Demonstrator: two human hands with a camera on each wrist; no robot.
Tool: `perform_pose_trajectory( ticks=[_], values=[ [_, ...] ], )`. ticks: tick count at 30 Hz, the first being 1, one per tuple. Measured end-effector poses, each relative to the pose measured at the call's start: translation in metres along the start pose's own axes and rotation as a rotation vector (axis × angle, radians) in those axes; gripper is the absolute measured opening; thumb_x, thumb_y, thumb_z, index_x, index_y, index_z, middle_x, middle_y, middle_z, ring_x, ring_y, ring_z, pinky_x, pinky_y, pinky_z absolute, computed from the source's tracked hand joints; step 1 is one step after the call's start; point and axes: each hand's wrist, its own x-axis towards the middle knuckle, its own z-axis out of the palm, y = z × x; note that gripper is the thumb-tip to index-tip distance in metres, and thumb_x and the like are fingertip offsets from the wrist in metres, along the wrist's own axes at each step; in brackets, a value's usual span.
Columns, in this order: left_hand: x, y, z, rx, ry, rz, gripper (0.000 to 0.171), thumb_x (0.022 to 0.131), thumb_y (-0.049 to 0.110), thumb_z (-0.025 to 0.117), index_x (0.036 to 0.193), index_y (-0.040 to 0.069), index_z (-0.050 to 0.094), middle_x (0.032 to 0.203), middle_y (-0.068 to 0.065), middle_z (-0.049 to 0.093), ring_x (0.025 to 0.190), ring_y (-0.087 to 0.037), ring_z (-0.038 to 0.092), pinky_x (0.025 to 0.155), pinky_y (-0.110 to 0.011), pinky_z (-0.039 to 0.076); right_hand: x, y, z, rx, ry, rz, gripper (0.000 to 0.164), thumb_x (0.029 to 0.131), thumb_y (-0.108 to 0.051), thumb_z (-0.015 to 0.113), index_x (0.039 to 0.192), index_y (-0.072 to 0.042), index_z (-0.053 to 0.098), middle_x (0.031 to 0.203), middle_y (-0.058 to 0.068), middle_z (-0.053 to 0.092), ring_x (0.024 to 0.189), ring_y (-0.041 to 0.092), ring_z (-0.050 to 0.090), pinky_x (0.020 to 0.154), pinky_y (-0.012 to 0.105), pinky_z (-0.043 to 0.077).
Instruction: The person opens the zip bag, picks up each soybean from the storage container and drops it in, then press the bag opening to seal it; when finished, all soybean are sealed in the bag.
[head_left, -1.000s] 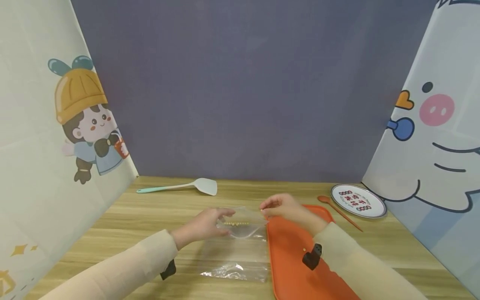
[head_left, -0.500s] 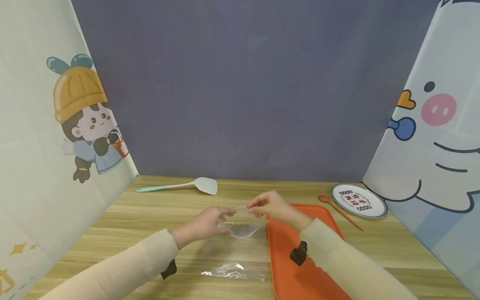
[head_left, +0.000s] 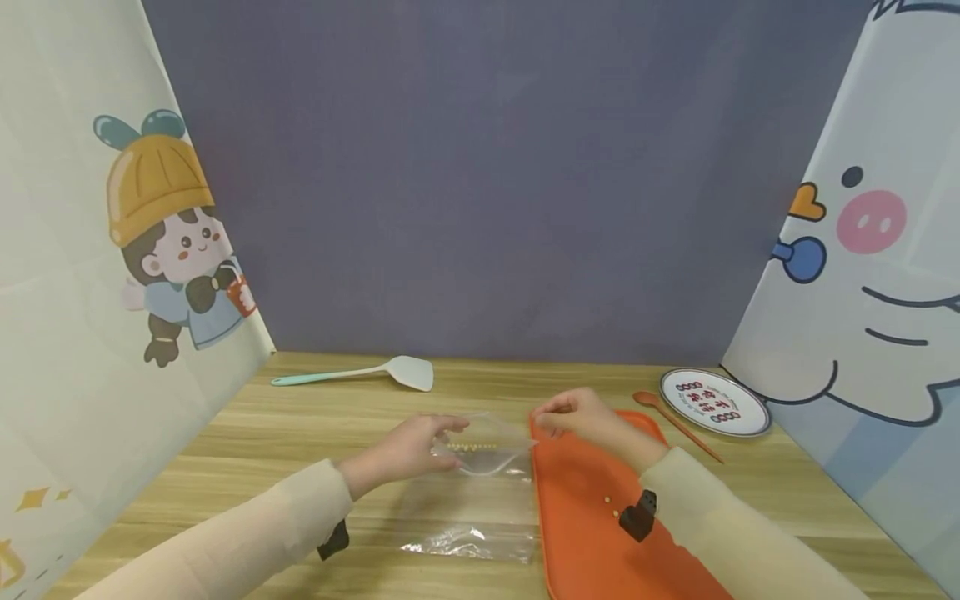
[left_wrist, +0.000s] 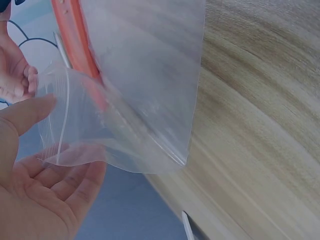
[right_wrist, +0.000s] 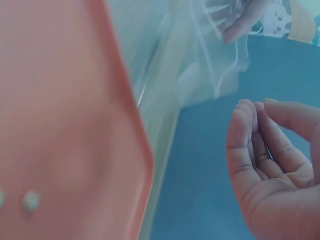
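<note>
My left hand (head_left: pixel 408 450) holds the mouth of a clear zip bag (head_left: pixel 468 512), thumb and fingers spread across it. In the left wrist view, the thumb is at one side of the zip strip (left_wrist: pixel 65 115) and the fingers at the other. A row of tiny yellow dots (head_left: pixel 472 447) shows at the bag's mouth. Just right of the bag, my right hand (head_left: pixel 573 417) hovers over the tray's far left corner, fingers curled. In the right wrist view its thumb and fingertips nearly meet; nothing shows between them.
An orange tray (head_left: pixel 592 550) lies right of the bag, with small pale round bits (head_left: pixel 611 507) on it. Behind it lie a reddish spoon (head_left: pixel 678 425) and a white printed plate (head_left: pixel 716 402). A white and mint spatula (head_left: pixel 408 372) lies at the back left.
My right hand went left over the bag's mouth half a second ago, then back right off it. More pale bits on the tray are in sight now. The left hand and bag stay put.
</note>
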Motion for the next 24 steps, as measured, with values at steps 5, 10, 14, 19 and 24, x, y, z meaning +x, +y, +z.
perform_pose_trajectory(
  ticks=[5,10,14,19,24],
  values=[
    [-0.002,0.0,0.0,0.006,0.007,0.008,0.058,0.083,0.016,0.075,0.134,-0.001,0.053,0.13,-0.019,0.061,0.109,-0.035,0.064,0.092,-0.048,0.055,-0.014,0.013,-0.016,0.0,0.01,0.023,0.032,0.091,-0.021,0.067,0.11,0.005,0.068,0.092,0.015,0.072,0.082,0.023,0.068,0.08,0.048,0.058],
    [-0.003,0.0,0.0,0.005,0.009,0.002,0.057,0.083,0.015,0.075,0.134,0.0,0.053,0.13,-0.019,0.061,0.109,-0.035,0.063,0.092,-0.049,0.055,-0.027,0.026,-0.029,-0.044,-0.001,0.039,0.032,0.092,-0.022,0.067,0.11,0.004,0.068,0.094,0.015,0.072,0.081,0.022,0.067,0.078,0.045,0.058],
    [-0.003,-0.001,0.0,0.013,0.009,-0.002,0.057,0.083,0.016,0.075,0.134,0.0,0.053,0.13,-0.018,0.061,0.109,-0.034,0.063,0.09,-0.048,0.056,-0.037,0.035,-0.038,-0.091,-0.035,0.064,0.034,0.091,-0.022,0.066,0.112,0.006,0.066,0.098,0.015,0.071,0.081,0.023,0.065,0.077,0.042,0.056],
    [-0.003,-0.002,0.001,0.021,0.015,-0.004,0.057,0.083,0.015,0.075,0.133,0.0,0.054,0.129,-0.018,0.061,0.109,-0.033,0.064,0.089,-0.048,0.056,-0.049,0.047,-0.044,-0.1,-0.084,0.122,0.032,0.09,-0.016,0.066,0.111,0.008,0.065,0.101,0.015,0.072,0.08,0.02,0.066,0.075,0.035,0.057],
    [-0.002,-0.002,0.003,0.017,0.017,0.004,0.057,0.082,0.015,0.075,0.133,0.0,0.054,0.129,-0.018,0.062,0.109,-0.034,0.063,0.092,-0.049,0.054,-0.057,0.057,-0.043,-0.041,-0.14,0.148,0.03,0.09,-0.01,0.066,0.107,0.014,0.064,0.095,0.016,0.073,0.076,0.018,0.066,0.069,0.032,0.06]
  ],
)
